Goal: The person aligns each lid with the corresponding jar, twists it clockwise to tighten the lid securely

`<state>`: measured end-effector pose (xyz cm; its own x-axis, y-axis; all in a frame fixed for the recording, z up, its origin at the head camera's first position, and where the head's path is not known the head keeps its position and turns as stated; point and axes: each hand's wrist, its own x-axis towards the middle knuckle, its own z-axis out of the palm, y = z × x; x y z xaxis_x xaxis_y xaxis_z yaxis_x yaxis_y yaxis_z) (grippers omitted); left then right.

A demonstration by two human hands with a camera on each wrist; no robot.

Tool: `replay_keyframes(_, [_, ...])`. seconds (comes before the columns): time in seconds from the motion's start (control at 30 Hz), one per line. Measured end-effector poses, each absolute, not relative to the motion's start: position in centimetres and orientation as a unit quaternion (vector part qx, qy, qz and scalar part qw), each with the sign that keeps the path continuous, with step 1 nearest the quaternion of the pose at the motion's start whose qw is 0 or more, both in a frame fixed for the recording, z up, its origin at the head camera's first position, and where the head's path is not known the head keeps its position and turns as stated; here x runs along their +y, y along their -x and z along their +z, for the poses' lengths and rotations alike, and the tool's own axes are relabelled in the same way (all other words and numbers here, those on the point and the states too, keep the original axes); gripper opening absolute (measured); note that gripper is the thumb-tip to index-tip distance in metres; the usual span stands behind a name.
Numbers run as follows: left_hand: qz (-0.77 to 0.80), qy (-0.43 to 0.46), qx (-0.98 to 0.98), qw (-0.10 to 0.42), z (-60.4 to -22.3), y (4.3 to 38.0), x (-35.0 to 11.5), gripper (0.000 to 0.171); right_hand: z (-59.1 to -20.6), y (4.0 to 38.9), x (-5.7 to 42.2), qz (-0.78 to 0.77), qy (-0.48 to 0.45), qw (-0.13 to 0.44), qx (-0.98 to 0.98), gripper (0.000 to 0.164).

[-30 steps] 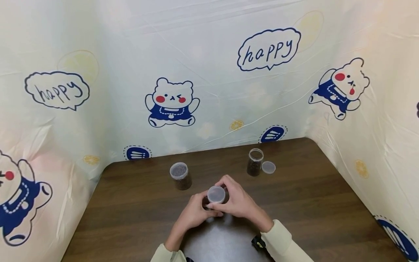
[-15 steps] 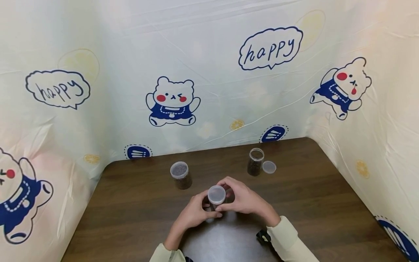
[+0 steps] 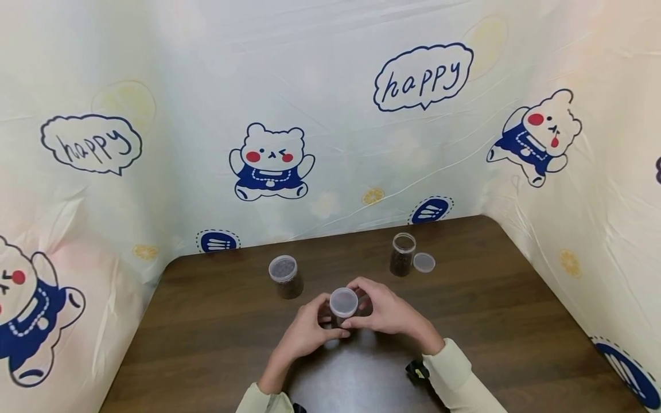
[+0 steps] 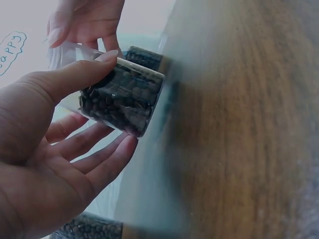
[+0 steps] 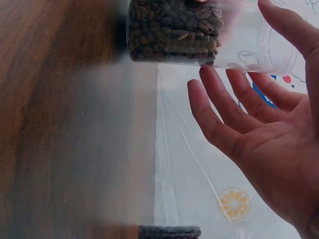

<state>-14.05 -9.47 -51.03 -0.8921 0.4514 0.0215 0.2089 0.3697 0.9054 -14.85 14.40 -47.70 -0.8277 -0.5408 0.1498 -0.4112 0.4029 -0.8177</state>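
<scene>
A clear plastic jar of coffee beans (image 4: 119, 94) is between both hands, upright in the head view with its translucent lid (image 3: 343, 301) facing up. My left hand (image 3: 304, 330) grips the jar's lower body, thumb on one side and fingers on the other. My right hand (image 3: 384, 310) holds it near the top, thumb and fingers on opposite sides by the lid. In the right wrist view, the beans (image 5: 172, 32) fill the lower part, with bare clear wall above. Fingertips (image 5: 207, 74) of the right hand are right at that wall.
A lidded jar with dark contents (image 3: 289, 285) stands at the back left of the brown table (image 3: 217, 321). An uncovered jar (image 3: 401, 264) stands at the back right, a loose round lid (image 3: 424, 263) lying beside it. A patterned cloth (image 3: 341, 115) hangs behind the table.
The held jar has shifted slightly away from the person. My right hand has turned and its wrist has moved to the right; the left hand keeps its grip.
</scene>
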Motion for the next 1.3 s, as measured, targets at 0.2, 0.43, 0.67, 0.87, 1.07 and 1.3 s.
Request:
replay_keyframes(0.2, [0.523,-0.202,0.822,0.099,-50.8,14.3,-9.1,0.058,-47.7,15.1,14.6,-0.465,0.291,0.045,0.835,0.056])
replay_keyframes(0.43, [0.536,-0.186,0.82,0.081,-50.5,14.8,-8.8,0.058,-47.7,15.6,14.5,-0.479,0.288,0.018,0.829,0.055])
replay_keyframes(0.67, [0.533,-0.184,0.824,0.052,-50.7,15.8,-8.1,0.054,-48.3,16.4,14.5,-0.484,0.271,-0.005,0.832,0.055])
replay_keyframes(0.87, [0.533,-0.172,0.827,0.043,-50.5,16.8,-7.4,0.053,-48.3,17.1,14.5,-0.487,0.252,-0.039,0.836,0.056])
replay_keyframes(1.07, [0.545,-0.15,0.824,0.042,-50.6,17.8,-6.7,0.06,-48.5,17.8,14.3,-0.497,0.224,-0.052,0.836,0.056])
replay_keyframes(1.3, [0.553,-0.149,0.819,0.027,-51.0,19.0,-6.5,0.06,-49.3,18.8,14.0,-0.503,0.191,-0.056,0.841,0.056])
